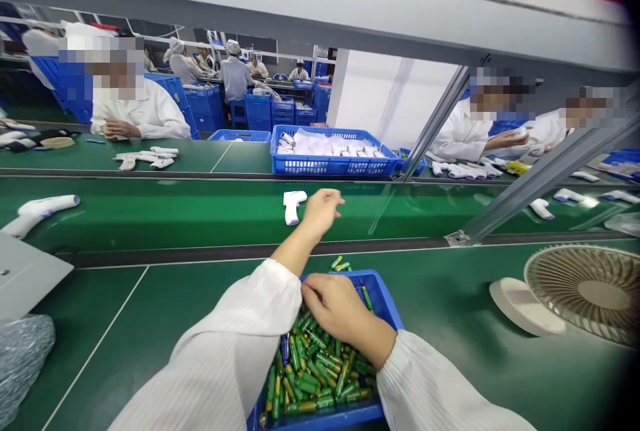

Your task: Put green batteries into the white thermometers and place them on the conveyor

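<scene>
While blue bin (320, 420) holds green batts (316, 371), L hand (321, 211) & R hand (339, 306) curl, grasp unclear.

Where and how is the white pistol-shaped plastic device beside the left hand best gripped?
Probably by the handle of the white pistol-shaped plastic device, coming from the near side and above: the narrow handle forms the near end, with the wider head at the far end. The left hand is close on its right in the picture.
</scene>
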A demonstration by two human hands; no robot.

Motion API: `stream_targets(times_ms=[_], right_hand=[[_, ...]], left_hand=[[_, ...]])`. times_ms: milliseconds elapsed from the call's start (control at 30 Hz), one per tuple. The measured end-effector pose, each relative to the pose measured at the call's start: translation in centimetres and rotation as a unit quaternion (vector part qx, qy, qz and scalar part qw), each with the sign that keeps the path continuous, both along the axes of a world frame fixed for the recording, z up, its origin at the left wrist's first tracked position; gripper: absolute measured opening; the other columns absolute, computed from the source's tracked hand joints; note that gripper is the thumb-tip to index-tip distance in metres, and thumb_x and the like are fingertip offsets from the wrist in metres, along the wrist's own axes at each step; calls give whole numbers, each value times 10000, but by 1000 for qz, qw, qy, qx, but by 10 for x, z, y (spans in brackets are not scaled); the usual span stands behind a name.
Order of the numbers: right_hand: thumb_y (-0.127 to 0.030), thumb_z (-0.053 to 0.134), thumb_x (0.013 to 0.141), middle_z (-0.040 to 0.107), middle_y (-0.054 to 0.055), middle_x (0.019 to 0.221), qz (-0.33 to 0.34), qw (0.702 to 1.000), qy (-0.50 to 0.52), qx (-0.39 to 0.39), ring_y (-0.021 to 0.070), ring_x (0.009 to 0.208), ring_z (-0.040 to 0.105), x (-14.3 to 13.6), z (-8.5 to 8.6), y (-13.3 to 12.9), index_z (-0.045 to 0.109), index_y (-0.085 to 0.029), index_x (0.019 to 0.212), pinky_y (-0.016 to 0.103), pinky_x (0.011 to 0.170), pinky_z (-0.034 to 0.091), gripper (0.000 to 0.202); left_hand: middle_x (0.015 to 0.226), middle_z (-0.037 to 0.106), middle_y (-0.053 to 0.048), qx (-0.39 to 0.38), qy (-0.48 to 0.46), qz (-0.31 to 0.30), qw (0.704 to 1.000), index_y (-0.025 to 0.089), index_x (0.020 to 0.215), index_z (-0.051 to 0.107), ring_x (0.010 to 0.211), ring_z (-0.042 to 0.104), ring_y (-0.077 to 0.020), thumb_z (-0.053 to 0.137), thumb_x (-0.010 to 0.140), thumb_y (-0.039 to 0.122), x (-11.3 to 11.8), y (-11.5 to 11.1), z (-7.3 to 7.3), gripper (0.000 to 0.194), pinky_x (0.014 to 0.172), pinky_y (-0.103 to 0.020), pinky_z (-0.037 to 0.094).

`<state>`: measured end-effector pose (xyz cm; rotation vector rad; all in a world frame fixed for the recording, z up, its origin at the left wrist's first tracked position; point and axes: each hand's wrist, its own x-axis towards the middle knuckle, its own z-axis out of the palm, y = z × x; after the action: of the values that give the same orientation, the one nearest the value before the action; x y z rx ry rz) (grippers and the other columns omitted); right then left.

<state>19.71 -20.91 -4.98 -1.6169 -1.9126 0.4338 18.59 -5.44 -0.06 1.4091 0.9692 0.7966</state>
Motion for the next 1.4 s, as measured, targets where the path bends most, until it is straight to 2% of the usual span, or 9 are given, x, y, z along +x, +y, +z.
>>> stream_targets(times_ms=[100, 200, 367, 600, 800, 967, 1167, 1267, 1400], right_hand=[[-128, 605, 777, 697, 43, 859, 79, 992, -79, -50, 209, 756, 629, 6, 0, -7, 648, -186, 839, 264, 615, 351, 95], [-104, 618, 722, 701, 42, 857, 93, 986, -120, -75, 239, 776, 644, 13, 1, -14, 666, -198, 890, 273, 598, 357, 198], [-194, 655, 786, 708, 65, 939, 88, 983, -133, -95, 256, 876, 658, 21, 3, -17, 692, -181, 924, 297, 675, 414, 143], [-231, 688, 805, 725, 41, 883, 57, 978, -123, -160, 230, 818, 680, 18, 0, -15, 724, -206, 843, 277, 623, 410, 58], [-213, 702, 793, 725, 75, 914, 65, 968, -150, -191, 266, 870, 670, 16, 4, -15, 736, -183, 829, 294, 658, 427, 57], [-210, 646, 841, 703, 55, 867, 61, 979, -127, -150, 226, 795, 659, 19, 2, -16, 690, -187, 828, 280, 641, 405, 52], [-258, 522, 926, 671, 14, 703, -86, 993, 59, -63, 197, 639, 612, 20, 2, -8, 629, -205, 914, 263, 540, 351, 120], [-373, 480, 941, 696, 47, 800, -184, 934, 306, 26, 156, 547, 562, 24, 2, -1, 596, -186, 950, 248, 477, 367, 219], [-531, 572, 854, 698, 95, 922, -265, 801, 528, 96, 104, 487, 524, 37, 0, 10, 572, -160, 919, 216, 422, 381, 377]], left_hand=[[944, 697, -84, -2, -69, -116, 991, 136, 962, 638, 546, 539, -88, 537, 901, 283, 33, -41, 2, 189, 541, -218, 394], [921, 699, -88, -26, -95, -163, 982, 130, 930, 635, 532, 521, -82, 563, 883, 276, 43, -54, -15, 169, 522, -211, 378], [900, 688, -97, -68, -42, -71, 994, 126, 899, 635, 509, 512, -88, 606, 835, 267, 20, -18, -46, 158, 461, -205, 326], [1004, 653, -96, -82, -48, 87, 992, 138, 954, 607, 530, 502, -68, 594, 798, 332, -8, 23, -50, 250, 446, -193, 307], [941, 656, -82, -85, -45, 101, 990, 136, 887, 613, 514, 490, -65, 587, 785, 292, -4, 16, -50, 189, 444, -200, 297], [941, 660, -77, -86, -50, 99, 990, 139, 874, 616, 520, 498, -69, 593, 784, 302, -4, 14, -47, 187, 449, -201, 302], [875, 633, -54, -85, -84, 100, 988, 138, 906, 598, 488, 465, -54, 597, 783, 337, -6, 16, -47, 234, 429, -192, 282], [743, 596, -27, -75, -113, 41, 990, 134, 866, 599, 431, 386, -41, 607, 784, 421, -4, 7, -39, 299, 400, -189, 216], [744, 610, -37, -70, -130, -164, 975, 126, 864, 637, 457, 427, -47, 699, 735, 475, -1, -15, -27, 377, 403, -178, 225]])
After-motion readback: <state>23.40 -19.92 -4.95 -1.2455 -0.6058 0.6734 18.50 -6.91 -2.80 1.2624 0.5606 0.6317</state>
